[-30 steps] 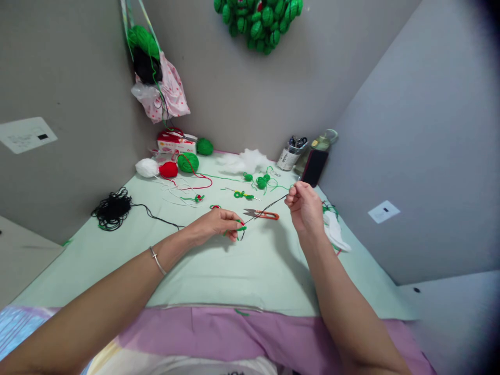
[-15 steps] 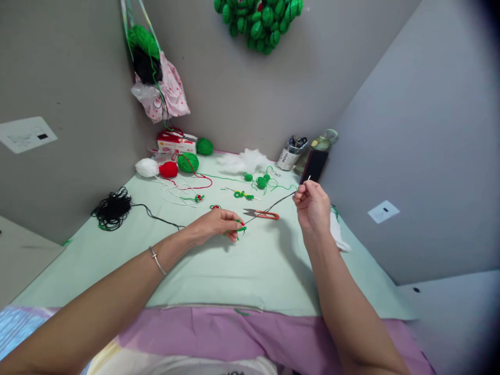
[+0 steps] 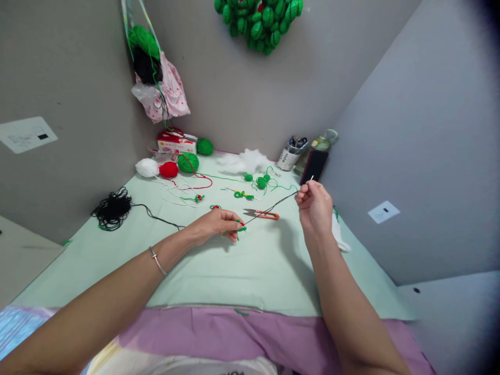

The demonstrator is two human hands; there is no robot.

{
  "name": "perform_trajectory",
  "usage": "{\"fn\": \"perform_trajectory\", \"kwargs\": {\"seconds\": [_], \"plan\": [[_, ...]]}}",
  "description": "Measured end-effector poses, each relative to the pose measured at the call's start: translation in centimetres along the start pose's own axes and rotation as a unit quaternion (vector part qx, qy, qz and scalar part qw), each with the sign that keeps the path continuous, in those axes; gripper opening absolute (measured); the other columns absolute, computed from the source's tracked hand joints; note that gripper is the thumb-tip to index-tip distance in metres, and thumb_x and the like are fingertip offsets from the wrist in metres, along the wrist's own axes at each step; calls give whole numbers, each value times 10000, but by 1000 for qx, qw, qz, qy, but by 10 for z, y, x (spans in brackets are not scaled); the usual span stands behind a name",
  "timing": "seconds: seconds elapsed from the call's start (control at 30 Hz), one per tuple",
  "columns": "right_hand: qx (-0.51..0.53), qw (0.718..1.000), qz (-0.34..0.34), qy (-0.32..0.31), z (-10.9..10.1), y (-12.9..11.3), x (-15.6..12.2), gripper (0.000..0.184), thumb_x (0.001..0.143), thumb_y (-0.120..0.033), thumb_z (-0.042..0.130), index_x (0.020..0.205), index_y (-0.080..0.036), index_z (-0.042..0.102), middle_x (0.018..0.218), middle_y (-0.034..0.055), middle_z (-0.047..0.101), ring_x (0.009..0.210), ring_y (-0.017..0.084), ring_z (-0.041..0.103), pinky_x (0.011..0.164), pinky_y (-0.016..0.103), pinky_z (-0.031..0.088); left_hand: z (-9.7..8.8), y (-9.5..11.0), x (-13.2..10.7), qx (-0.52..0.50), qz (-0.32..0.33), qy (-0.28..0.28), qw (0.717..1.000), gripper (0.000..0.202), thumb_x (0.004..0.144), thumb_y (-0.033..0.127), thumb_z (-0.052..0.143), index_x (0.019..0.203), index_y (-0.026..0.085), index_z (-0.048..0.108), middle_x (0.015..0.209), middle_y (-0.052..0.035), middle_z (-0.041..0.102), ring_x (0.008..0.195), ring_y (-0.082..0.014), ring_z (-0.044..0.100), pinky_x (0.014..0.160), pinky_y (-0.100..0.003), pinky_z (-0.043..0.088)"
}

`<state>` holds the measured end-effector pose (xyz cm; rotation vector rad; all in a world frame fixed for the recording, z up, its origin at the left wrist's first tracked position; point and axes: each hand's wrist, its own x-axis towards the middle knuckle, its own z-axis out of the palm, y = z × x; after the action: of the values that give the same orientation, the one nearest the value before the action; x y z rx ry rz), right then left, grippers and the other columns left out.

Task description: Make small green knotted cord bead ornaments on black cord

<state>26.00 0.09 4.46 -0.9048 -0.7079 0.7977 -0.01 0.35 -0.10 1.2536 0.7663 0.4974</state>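
Over the pale green cloth, my left hand (image 3: pixel 222 223) pinches a small green and red crocheted piece (image 3: pixel 242 227), mostly covered by the fingers. A black yarn strand (image 3: pixel 273 206) runs taut from that piece up to my right hand (image 3: pixel 314 204), raised at the right. Those fingers are closed on a thin needle (image 3: pixel 311 178), whose pale tip sticks out above them; the rest of it is hidden. Beneath the strand lie orange-handled thread snips (image 3: pixel 267 215). Another red and green crocheted bit (image 3: pixel 215 207) rests just behind my left hand.
Black yarn (image 3: pixel 112 208) is heaped at the left. White (image 3: pixel 147 167), red (image 3: pixel 169 170) and green (image 3: pixel 188 162) yarn balls sit at the back left. Behind are white stuffing (image 3: pixel 246 161), a pen cup (image 3: pixel 289 154), a bottle (image 3: pixel 323 141) and a phone (image 3: pixel 314 165).
My right hand has shifted slightly to the right with the needle, drawing the black yarn along. My left hand stays in place with the crocheted piece.
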Motion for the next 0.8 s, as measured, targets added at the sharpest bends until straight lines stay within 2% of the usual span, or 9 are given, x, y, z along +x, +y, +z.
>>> {"fn": "perform_trajectory", "kwargs": {"seconds": [0.13, 0.23, 0.3, 0.37, 0.47, 0.53, 0.6, 0.7, 0.8], "plan": [[-17, 1000, -6, -25, 2, -1, -3, 184, 747, -259, 705, 762, -190, 535, 585, -60, 553, 468, 49, 504, 441, 150, 416, -1, -3, 2, -17, 20, 9, 1000, 310, 695, 387, 796, 831, 137, 672, 669, -33, 666, 612, -144, 657, 617, -262, 453], [-61, 993, -2, -97, 7, -1, -11, 154, 761, -279, 705, 799, -192, 584, 584, -53, 544, 459, 59, 475, 432, 174, 380, -3, -4, 4, -44, 40, 42, 997, 321, 678, 359, 812, 864, 149, 656, 710, -19, 659, 632, -141, 664, 618, -257, 457], [-124, 978, -15, -164, 11, 0, -21, 124, 783, -295, 703, 813, -196, 635, 615, -40, 550, 465, 65, 448, 444, 202, 364, -5, -4, 5, -55, 54, 64, 995, 320, 662, 337, 821, 855, 154, 644, 724, -11, 654, 642, -137, 661, 632, -259, 464], [-214, 946, -61, -234, 16, 1, -33, 103, 805, -304, 702, 803, -202, 687, 706, -6, 585, 534, 85, 474, 494, 235, 382, -5, -4, 5, -68, 73, 75, 992, 312, 653, 323, 823, 840, 155, 637, 728, 1, 644, 652, -128, 649, 674, -273, 487], [-352, 865, -142, -329, 20, 5, -49, 113, 851, -315, 677, 828, -223, 738, 810, 36, 601, 669, 132, 519, 581, 273, 405, -7, -4, 6, -75, 89, 82, 990, 300, 671, 331, 809, 841, 155, 636, 746, 7, 641, 662, -122, 636, 725, -293, 506], [-416, 811, -176, -372, 21, 7, -55, 137, 894, -307, 629, 882, -237, 746, 801, 39, 584, 686, 142, 517, 607, 283, 401, -8, -4, 6, -67, 89, 89, 990, 292, 688, 341, 796, 847, 156, 636, 753, 6, 641, 661, -122, 633, 725, -294, 506], [-457, 773, -196, -394, 21, 8, -58, 152, 919, -280, 595, 902, -240, 741, 786, 33, 566, 675, 138, 510, 617, 280, 393, -8, -4, 6, -56, 88, 94, 990, 289, 698, 347, 789, 853, 158, 635, 756, 4, 644, 661, -125, 634, 720, -293, 503], [-487, 745, -206, -406, 21, 9, -59, 150, 924, -246, 585, 887, -234, 730, 784, 26, 555, 679, 133, 512, 628, 270, 388, -9, -4, 6, -44, 87, 96, 991, 291, 699, 353, 785, 858, 160, 635, 744, -2, 651, 667, -136, 640, 717, -300, 500], [-498, 734, -210, -412, 21, 9, -59, 149, 924, -223, 581, 878, -227, 723, 782, 24, 554, 682, 130, 512, 632, 258, 387, -8, -4, 6, -39, 88, 99, 990, 282, 696, 346, 779, 849, 159, 634, 728, -4, 650, 655, -138, 639, 702, -299, 498]]}}
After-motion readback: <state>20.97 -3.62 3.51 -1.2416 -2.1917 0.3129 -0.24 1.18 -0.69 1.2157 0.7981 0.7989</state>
